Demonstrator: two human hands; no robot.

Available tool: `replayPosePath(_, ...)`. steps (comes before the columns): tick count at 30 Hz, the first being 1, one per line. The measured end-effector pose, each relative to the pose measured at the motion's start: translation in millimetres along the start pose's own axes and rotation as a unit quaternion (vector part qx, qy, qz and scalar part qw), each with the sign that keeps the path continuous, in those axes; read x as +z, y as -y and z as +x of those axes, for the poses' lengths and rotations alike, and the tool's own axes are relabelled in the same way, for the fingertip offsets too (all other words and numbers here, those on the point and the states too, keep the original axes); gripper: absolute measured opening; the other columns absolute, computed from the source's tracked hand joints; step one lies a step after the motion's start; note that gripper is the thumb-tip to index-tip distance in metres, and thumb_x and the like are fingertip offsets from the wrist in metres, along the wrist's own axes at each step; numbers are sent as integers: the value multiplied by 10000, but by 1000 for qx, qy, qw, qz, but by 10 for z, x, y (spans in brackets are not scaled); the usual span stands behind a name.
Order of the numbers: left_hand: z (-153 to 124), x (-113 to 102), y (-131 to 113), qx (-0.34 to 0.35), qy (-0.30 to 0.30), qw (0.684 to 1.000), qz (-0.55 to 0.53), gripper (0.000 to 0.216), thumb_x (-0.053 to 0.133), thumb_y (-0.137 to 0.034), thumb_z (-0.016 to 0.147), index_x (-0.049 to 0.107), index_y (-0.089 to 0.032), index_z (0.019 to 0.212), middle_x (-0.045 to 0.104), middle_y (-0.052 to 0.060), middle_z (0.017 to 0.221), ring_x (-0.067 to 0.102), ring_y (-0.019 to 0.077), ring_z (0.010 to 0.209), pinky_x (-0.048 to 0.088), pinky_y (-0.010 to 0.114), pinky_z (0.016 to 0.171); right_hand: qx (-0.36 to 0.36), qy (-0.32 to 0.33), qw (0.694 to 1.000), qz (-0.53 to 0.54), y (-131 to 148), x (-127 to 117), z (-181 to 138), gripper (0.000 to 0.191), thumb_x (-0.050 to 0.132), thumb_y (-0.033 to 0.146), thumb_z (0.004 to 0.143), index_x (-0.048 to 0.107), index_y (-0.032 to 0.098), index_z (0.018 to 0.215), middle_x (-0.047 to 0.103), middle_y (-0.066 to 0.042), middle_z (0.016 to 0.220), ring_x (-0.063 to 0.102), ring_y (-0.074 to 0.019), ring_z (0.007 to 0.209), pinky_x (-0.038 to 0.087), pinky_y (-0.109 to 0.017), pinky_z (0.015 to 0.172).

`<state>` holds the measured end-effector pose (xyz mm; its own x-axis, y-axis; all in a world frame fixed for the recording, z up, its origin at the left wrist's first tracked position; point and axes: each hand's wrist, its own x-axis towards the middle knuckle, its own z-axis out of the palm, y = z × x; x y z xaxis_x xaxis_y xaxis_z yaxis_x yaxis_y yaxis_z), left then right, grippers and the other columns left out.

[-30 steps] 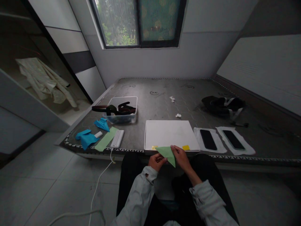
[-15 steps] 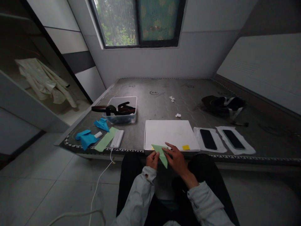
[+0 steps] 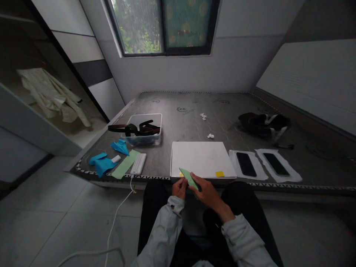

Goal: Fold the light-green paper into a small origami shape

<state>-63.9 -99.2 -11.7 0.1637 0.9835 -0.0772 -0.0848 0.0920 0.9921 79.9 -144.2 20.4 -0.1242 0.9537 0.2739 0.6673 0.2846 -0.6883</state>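
A small folded piece of green paper [image 3: 189,178] is held between my two hands, just over the near edge of a white box [image 3: 200,157]. My left hand [image 3: 180,188] pinches its lower left side. The fingers of my right hand [image 3: 207,191] are closed round the opposite side, thumb below and fingertips on top, covering part of it. A yellow sticky note [image 3: 219,174] lies on the box's near right corner. A second bit of yellow shows beside the green paper, mostly hidden by it.
Left on the mattress [image 3: 183,126] are blue folded paper [image 3: 104,165], a green strip [image 3: 125,165], a white power strip [image 3: 138,164] with its cord, and a clear bin [image 3: 147,140] with belts [image 3: 139,128]. Right are two phones [image 3: 246,164] on white sheets and a dark cap-like item [image 3: 263,124].
The green paper has turned and now looks narrower. My right hand's raised fingers have come down and closed against it; my left hand has barely moved.
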Motion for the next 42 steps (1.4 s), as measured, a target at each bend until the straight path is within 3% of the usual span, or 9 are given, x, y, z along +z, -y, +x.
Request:
replayPosePath(8, 14, 4, -3, -5, -13, 1000, -5, 586, 589, -712, 651, 686, -134, 640, 618, 11, 547, 531, 140, 532, 445, 237, 518, 4, 7, 1000, 1, 103, -63, 13, 523, 564, 260, 881, 454, 197, 1388, 567, -114, 1328, 570, -258, 1189, 465, -408, 1019)
replayPosePath(11, 11, 4, -3, -9, -28, 1000, -4, 546, 639, -657, 642, 732, -124, 722, 692, 35, 625, 603, 169, 594, 496, 257, 571, 3, 8, 1000, 4, 94, -61, 4, 583, 600, 272, 860, 419, 197, 1410, 556, -117, 1341, 564, -266, 1196, 465, -415, 1017)
replayPosePath(16, -17, 38, -22, -22, -36, 998, -38, 506, 747, -505, 606, 754, -102, 911, 766, 105, 816, 709, 249, 745, 575, 296, 626, 6, 21, 1000, -11, 51, -43, -13, 545, 481, 212, 904, 369, 178, 1436, 572, -137, 1322, 600, -250, 1153, 489, -397, 980)
replayPosePath(23, -31, 69, 11, -34, -33, 997, -58, 493, 775, -427, 587, 737, -95, 949, 767, 130, 887, 728, 285, 839, 607, 331, 699, 13, 28, 999, -25, 82, -57, 4, 513, 399, 162, 901, 407, 144, 1414, 596, -149, 1292, 605, -236, 1148, 482, -390, 982)
replayPosePath(28, -74, 50, 47, 23, -27, 999, 23, 411, 739, -340, 640, 724, -146, 1002, 771, 86, 841, 738, 248, 768, 613, 308, 679, 39, 5, 999, -36, 121, -13, 32, 472, 439, 187, 917, 447, 200, 1388, 612, -118, 1274, 637, -249, 1098, 520, -397, 930)
replayPosePath(33, -113, 51, 76, 79, -65, 990, 101, 418, 716, -302, 653, 716, -194, 1056, 766, 52, 805, 732, 219, 690, 599, 262, 590, 59, -2, 997, -47, 116, 67, 27, 462, 398, 181, 927, 452, 208, 1385, 662, -99, 1203, 697, -237, 973, 564, -372, 853)
replayPosePath(37, -137, 66, 83, 113, -87, 981, 129, 404, 716, -273, 643, 733, -214, 1042, 770, 63, 855, 729, 225, 715, 591, 278, 680, 51, -17, 998, -42, 106, 101, 8, 489, 401, 169, 924, 418, 228, 1409, 668, -78, 1200, 699, -220, 960, 553, -362, 884)
replayPosePath(42, -152, 36, 50, 133, -84, 977, 143, 395, 704, -222, 644, 745, -225, 1036, 731, 76, 1079, 709, 269, 933, 547, 307, 875, 5, -1, 999, -40, 112, 105, -2, 549, 381, 141, 919, 321, 227, 1458, 601, -83, 1299, 644, -215, 1083, 512, -381, 955)
